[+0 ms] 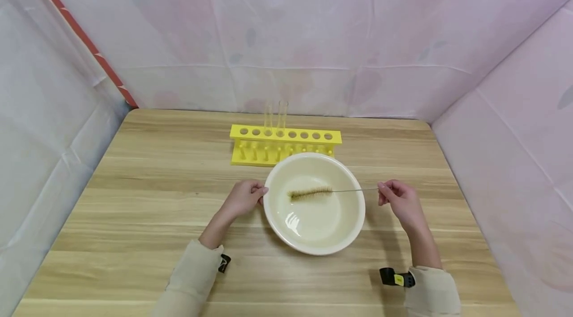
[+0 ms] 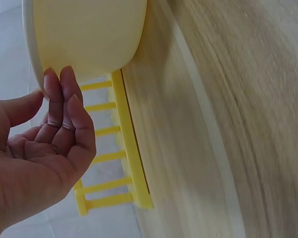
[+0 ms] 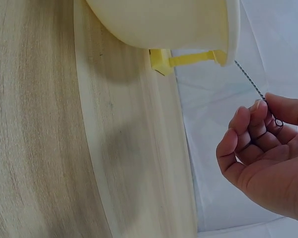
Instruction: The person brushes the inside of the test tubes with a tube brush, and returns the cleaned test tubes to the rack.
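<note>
A cream basin (image 1: 315, 247) stands on the wooden table, with a shiny reflection inside it. My left hand (image 1: 243, 198) pinches its left rim between thumb and fingers, as the left wrist view (image 2: 49, 129) also shows. On the other side, my right hand (image 1: 401, 202) pinches the looped end of a twisted wire handle (image 3: 249, 78). That handle belongs to a test tube brush (image 1: 310, 193), whose tan bristles lie over the inside of the basin. The wire crosses above the right rim.
Behind the basin is a yellow test tube rack (image 1: 286, 134), its front partly hidden by the basin. Two clear test tubes (image 1: 281, 118) stand in its holes. Cloth walls (image 1: 286, 48) enclose the table (image 1: 156, 172) at the back and sides.
</note>
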`<state>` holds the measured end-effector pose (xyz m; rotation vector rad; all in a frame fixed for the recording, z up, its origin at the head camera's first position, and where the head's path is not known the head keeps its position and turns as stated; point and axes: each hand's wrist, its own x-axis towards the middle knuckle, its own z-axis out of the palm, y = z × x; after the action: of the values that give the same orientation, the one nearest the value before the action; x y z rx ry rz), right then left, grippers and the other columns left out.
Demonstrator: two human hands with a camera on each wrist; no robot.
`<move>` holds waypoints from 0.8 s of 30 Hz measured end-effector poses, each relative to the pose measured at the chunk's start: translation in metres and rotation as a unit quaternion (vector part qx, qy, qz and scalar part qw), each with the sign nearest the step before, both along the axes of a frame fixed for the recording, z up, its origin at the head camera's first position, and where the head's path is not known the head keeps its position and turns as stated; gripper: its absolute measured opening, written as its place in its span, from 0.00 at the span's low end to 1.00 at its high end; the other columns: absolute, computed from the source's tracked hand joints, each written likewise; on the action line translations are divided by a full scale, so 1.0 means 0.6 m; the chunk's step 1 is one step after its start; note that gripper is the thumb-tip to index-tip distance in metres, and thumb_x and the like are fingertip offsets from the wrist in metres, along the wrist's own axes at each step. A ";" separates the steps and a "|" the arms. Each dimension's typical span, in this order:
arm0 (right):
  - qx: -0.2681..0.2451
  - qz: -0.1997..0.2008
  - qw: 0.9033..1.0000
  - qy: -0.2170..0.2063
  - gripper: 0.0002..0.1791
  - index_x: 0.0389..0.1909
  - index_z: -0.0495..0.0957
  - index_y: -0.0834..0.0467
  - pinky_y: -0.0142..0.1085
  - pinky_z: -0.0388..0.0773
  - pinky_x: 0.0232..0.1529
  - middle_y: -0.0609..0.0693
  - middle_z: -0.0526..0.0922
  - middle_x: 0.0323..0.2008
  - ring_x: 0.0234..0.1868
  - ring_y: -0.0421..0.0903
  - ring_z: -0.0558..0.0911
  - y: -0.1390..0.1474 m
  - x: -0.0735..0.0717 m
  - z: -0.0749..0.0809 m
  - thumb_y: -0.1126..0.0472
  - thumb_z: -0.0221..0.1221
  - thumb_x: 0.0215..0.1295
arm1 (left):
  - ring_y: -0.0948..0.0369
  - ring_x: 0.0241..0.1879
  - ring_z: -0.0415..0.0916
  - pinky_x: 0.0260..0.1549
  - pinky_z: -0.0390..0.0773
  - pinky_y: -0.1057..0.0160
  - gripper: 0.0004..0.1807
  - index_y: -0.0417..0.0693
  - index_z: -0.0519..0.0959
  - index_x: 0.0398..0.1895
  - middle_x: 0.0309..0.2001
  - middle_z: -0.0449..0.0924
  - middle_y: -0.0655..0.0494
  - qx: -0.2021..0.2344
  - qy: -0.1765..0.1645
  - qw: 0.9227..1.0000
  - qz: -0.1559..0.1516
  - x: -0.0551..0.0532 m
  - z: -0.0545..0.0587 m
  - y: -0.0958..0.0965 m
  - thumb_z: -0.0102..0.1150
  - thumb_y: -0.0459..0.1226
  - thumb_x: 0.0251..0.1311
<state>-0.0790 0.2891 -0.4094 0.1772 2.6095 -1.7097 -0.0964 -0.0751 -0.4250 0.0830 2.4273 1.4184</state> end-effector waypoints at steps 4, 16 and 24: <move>0.001 0.007 1.000 0.005 0.14 0.28 0.73 0.69 0.32 0.75 0.29 0.51 0.75 0.18 0.22 0.42 0.75 -0.006 -0.001 0.000 0.60 0.52 0.66 | 0.51 0.25 0.74 0.18 0.63 0.68 0.09 0.39 0.79 0.32 0.19 0.76 0.56 -0.014 -0.003 1.000 -0.001 0.000 0.006 -0.011 0.51 0.35 0.63; 0.036 0.053 0.998 -0.001 0.18 0.28 0.73 0.69 0.36 0.72 0.32 0.56 0.75 0.19 0.24 0.47 0.76 -0.031 -0.010 0.006 0.55 0.52 0.66 | 0.52 0.25 0.76 0.20 0.64 0.66 0.09 0.39 0.79 0.30 0.19 0.76 0.55 -0.020 0.000 1.000 -0.021 0.003 0.010 -0.052 0.51 0.34 0.63; 0.022 0.058 0.998 -0.014 0.24 0.25 0.70 0.71 0.33 0.70 0.32 0.56 0.74 0.17 0.23 0.48 0.75 -0.033 -0.014 0.005 0.51 0.50 0.67 | 0.52 0.26 0.77 0.21 0.65 0.67 0.09 0.38 0.79 0.29 0.19 0.77 0.56 -0.011 -0.002 1.000 -0.023 0.003 0.004 -0.060 0.51 0.34 0.63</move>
<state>-0.0871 0.2690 -0.4064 0.0480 2.5834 -1.6012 -0.0948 -0.1112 -0.4225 0.1306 2.4208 1.3702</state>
